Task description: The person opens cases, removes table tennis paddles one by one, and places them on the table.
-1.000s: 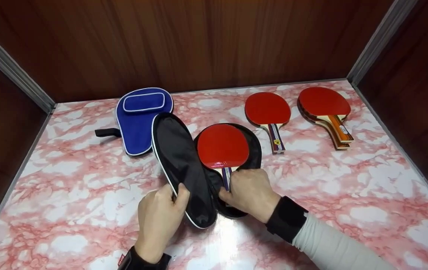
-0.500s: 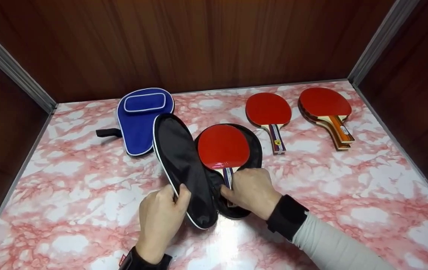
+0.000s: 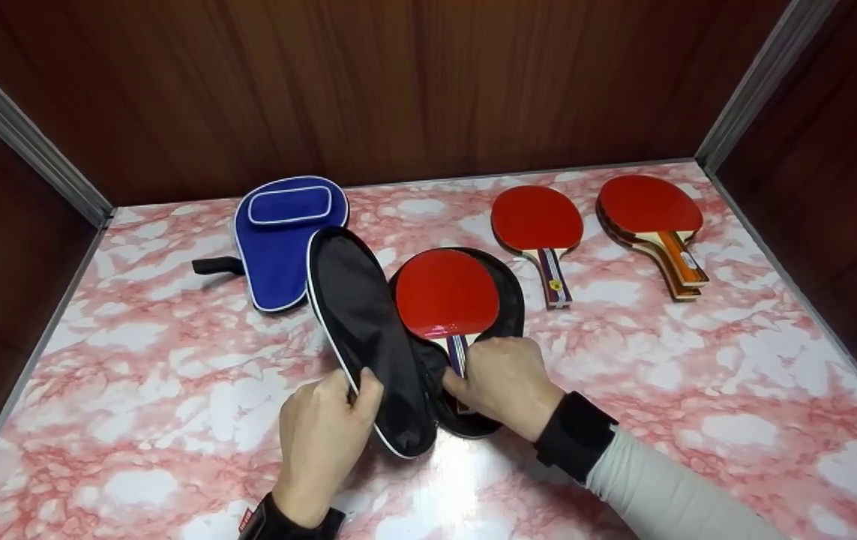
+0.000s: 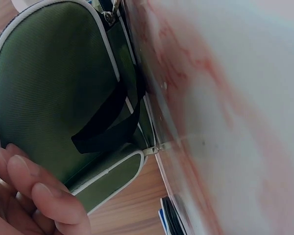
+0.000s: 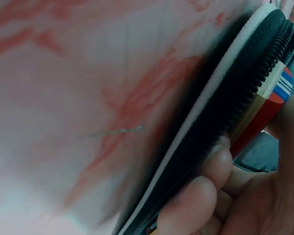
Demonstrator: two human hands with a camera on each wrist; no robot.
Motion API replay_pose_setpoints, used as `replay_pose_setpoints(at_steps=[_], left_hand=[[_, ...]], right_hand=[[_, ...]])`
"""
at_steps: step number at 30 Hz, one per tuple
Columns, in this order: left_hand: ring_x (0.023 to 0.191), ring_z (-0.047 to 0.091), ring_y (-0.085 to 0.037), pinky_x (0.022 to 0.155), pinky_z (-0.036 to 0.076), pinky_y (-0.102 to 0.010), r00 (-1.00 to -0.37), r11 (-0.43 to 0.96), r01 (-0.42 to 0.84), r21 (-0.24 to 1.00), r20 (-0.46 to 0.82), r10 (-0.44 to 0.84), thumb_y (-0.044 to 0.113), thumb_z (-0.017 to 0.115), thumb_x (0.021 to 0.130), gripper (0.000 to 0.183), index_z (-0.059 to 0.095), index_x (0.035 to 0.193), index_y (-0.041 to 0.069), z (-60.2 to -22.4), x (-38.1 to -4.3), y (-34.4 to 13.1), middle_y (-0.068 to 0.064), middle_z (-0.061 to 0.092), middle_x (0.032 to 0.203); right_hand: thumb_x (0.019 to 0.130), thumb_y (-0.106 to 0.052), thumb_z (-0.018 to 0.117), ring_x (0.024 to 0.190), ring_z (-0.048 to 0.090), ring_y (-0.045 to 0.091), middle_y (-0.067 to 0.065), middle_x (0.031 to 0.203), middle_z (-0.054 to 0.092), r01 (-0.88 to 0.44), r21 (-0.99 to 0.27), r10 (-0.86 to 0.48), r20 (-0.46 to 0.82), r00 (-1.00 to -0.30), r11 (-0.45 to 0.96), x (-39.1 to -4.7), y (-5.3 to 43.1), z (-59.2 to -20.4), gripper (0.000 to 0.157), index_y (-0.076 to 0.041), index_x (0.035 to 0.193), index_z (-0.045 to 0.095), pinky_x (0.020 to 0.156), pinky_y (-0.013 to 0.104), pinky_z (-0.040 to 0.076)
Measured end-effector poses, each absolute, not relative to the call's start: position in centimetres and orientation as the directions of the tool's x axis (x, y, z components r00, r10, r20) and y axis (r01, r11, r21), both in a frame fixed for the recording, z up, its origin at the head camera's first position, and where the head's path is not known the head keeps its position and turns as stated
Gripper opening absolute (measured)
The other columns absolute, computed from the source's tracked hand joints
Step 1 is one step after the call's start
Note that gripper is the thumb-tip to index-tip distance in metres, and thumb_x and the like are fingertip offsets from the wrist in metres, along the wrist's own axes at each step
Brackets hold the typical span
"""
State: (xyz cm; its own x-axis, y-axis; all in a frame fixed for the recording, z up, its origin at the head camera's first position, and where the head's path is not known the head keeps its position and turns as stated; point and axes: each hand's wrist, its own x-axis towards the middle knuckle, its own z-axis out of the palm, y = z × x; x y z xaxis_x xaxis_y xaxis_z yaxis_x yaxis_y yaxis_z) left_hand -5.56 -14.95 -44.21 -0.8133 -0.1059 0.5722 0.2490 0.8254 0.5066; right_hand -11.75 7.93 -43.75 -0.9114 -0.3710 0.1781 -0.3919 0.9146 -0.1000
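Observation:
A table tennis paddle case lies unzipped, its black-lined flap (image 3: 364,330) raised at the left and its base (image 3: 510,292) on the table. My left hand (image 3: 327,435) grips the flap's white-piped rim near its lower end. The left wrist view shows those fingers against the flap's outer face (image 4: 54,83), which carries a black strap (image 4: 108,125). Inside the base rests a red paddle (image 3: 447,292), handle towards me. My right hand (image 3: 507,382) holds the base's zippered edge (image 5: 201,117) beside the handle, covering part of it. Its thumb lies by the handle.
A blue case (image 3: 278,255) with a black strap lies behind the raised flap. Back right are a single red paddle (image 3: 537,217) and two stacked paddles (image 3: 649,202). Brown panels (image 3: 398,90) wall in the marbled table (image 3: 136,420) at back and sides.
Both hands stay almost where they were. The right thumb has shifted very slightly away from the paddle handle's lower end, which shows a little more.

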Motion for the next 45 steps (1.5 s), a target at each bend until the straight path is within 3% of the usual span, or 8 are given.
replay_pose_setpoints(at_steps=[15, 22, 27, 35, 45], left_hand=[[0.041, 0.048, -0.031, 0.043, 0.035, -0.046, -0.807, 0.827, 0.258, 0.5, 0.582, -0.1, 0.02, 0.07, 0.092, 0.045, 0.042, 0.057, 0.021, -44.4, -5.5, -14.8, 0.003, 0.04, 0.047], [0.04, 0.048, -0.032, 0.041, 0.035, -0.046, -0.789, 0.826, 0.272, 0.494, 0.606, -0.103, 0.018, 0.07, 0.092, 0.045, 0.042, 0.056, 0.021, -44.4, -5.4, -14.9, 0.002, 0.039, 0.047], [0.039, 0.047, -0.03, 0.041, 0.036, -0.047, -0.788, 0.827, 0.276, 0.49, 0.608, -0.097, 0.019, 0.07, 0.092, 0.045, 0.042, 0.057, 0.021, -44.4, -5.4, -14.9, 0.004, 0.039, 0.048], [0.04, 0.048, -0.031, 0.041, 0.037, -0.047, -0.797, 0.831, 0.257, 0.494, 0.594, -0.107, 0.02, 0.07, 0.092, 0.045, 0.041, 0.057, 0.021, -44.3, -5.4, -14.9, 0.002, 0.041, 0.047], [0.041, 0.047, -0.029, 0.042, 0.036, -0.046, -0.81, 0.829, 0.242, 0.505, 0.575, -0.114, 0.02, 0.07, 0.092, 0.045, 0.042, 0.057, 0.021, -44.2, -5.5, -14.9, 0.005, 0.039, 0.048]], right_hand=[[0.097, -0.045, 0.073, 0.057, 0.064, 0.033, 0.001, 0.053, 0.051, -0.373, -0.179, -0.357, 0.116, -0.927, 0.91, -12.1, 9.3, -43.6, 0.057, -0.017, 0.052, 0.053, 0.052, 0.052, 0.052], [0.099, -0.045, 0.068, 0.056, 0.055, 0.021, -0.005, 0.057, 0.05, -0.34, -0.259, -0.337, 0.057, -0.94, 0.904, -12.2, 10.8, -42.6, 0.042, -0.02, 0.068, 0.056, 0.056, 0.047, 0.047], [0.1, -0.046, 0.068, 0.057, 0.053, 0.016, -0.009, 0.058, 0.053, -0.336, -0.308, -0.328, 0.081, -0.941, 0.89, -12.2, 12.0, -41.8, 0.035, -0.022, 0.074, 0.06, 0.056, 0.043, 0.044], [0.103, -0.045, 0.065, 0.062, 0.06, 0.025, -0.006, 0.064, 0.06, -0.276, -0.308, -0.247, 0.131, -0.96, 0.911, -15.2, 14.7, -38.9, 0.033, -0.02, 0.082, 0.064, 0.056, 0.045, 0.042], [0.103, -0.055, 0.057, 0.069, 0.064, 0.04, 0.01, 0.071, 0.063, -0.094, -0.202, -0.087, 0.046, -0.995, 0.975, -20.1, 18.5, -37.9, 0.05, -0.011, 0.081, 0.064, 0.061, 0.054, 0.046]])
